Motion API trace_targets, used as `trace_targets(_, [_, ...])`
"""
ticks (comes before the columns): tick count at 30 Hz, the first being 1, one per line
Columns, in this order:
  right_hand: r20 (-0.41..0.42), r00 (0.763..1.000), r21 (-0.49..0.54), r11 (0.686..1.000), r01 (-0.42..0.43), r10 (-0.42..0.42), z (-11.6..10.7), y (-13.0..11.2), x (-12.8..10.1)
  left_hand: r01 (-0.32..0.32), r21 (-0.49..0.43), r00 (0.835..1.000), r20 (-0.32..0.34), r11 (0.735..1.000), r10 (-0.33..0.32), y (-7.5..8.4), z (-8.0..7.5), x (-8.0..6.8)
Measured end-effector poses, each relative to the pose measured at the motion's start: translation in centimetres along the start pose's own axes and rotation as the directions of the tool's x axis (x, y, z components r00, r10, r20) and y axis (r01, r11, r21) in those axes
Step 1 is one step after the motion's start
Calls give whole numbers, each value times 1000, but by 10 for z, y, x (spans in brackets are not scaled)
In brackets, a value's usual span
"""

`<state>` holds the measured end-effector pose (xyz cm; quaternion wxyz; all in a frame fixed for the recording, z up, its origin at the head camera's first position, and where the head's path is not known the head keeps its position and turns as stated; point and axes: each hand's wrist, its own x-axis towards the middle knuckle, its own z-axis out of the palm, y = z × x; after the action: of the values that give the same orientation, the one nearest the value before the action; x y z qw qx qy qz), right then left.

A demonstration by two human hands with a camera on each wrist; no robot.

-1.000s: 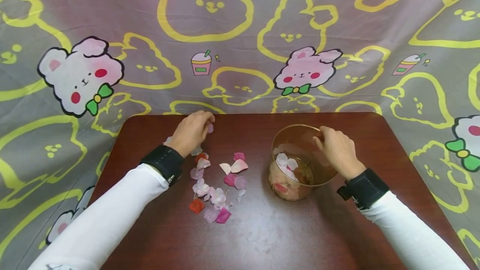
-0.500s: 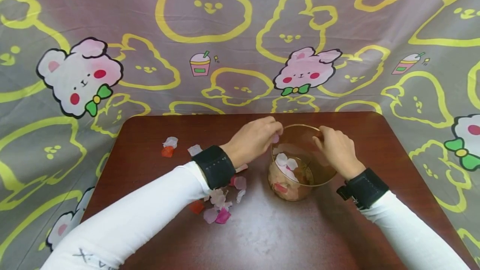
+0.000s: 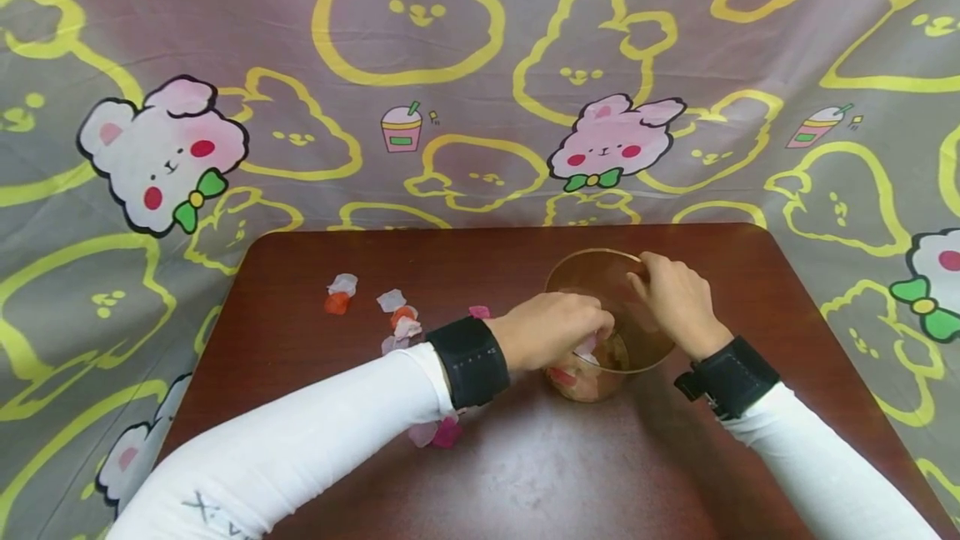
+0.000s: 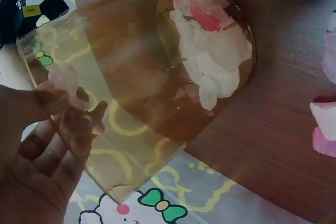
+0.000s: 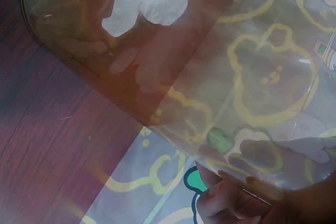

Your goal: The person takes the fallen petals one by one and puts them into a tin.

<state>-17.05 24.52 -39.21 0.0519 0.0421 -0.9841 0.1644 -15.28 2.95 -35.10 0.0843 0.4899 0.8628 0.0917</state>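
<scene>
A see-through amber cylindrical container [image 3: 592, 280] stands at the right of the table, its mouth tilted towards the head camera. My right hand [image 3: 675, 302] grips its far right rim, thumb inside and fingers outside. My left hand [image 3: 553, 330] reaches over the left rim into the mouth. Between its thumb and fingers it pinches a pale pink petal [image 4: 64, 80], seen through the amber wall in the left wrist view. At the container's bottom lie white and pink petals [image 4: 215, 56]; the right wrist view shows white petals [image 5: 163, 3] there too.
Loose petals lie on the brown table [image 3: 450, 265] left of the container: white [image 3: 343, 284] and orange [image 3: 337, 303] ones at the far left, magenta ones [image 3: 447, 432] nearer. My left forearm hides several. A patterned cloth [image 3: 465, 40] hangs behind the table.
My left hand has moved right from the scattered petals, carrying a pale pink petal, and now reaches into the container's mouth. My right hand keeps its grip on the rim.
</scene>
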Motion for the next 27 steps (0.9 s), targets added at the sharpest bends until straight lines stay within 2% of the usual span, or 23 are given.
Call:
trace_targets(8, [5, 1000, -1, 1000, -6, 6, 0, 2, -1, 24, -25, 999, -27, 999, -24, -2, -5, 0])
trace_targets(11, [1, 1000, 0, 1000, -8, 8, 0, 2, -1, 42, -43, 995, -85, 998, -46, -10, -7, -4])
trace_targets(14, [-5, 1000, 0, 1000, -7, 7, 1, 2, -1, 70, -40, 981, -178, 997, -76, -24, -9, -10])
trace_targets(17, [-8, 1000, -3, 1000, -6, 6, 1, 2, -1, 119, -25, 955, -271, 993, -121, -44, -10, -19])
trace_targets(21, [-2, 1000, -7, 1000, -7, 7, 1, 2, -1, 237, -30, 909, -345, 971, -233, -82, -7, -40])
trace_targets(24, [-3, 1000, -5, 1000, -4, 4, 1, 1, 0, 358, -60, 870, -340, 932, -356, -116, 1, -63])
trace_targets(27, [-8, 1000, -5, 1000, -1, 1, 1, 1, 0, 479, -106, 824, -287, 872, -488, -149, 10, -91])
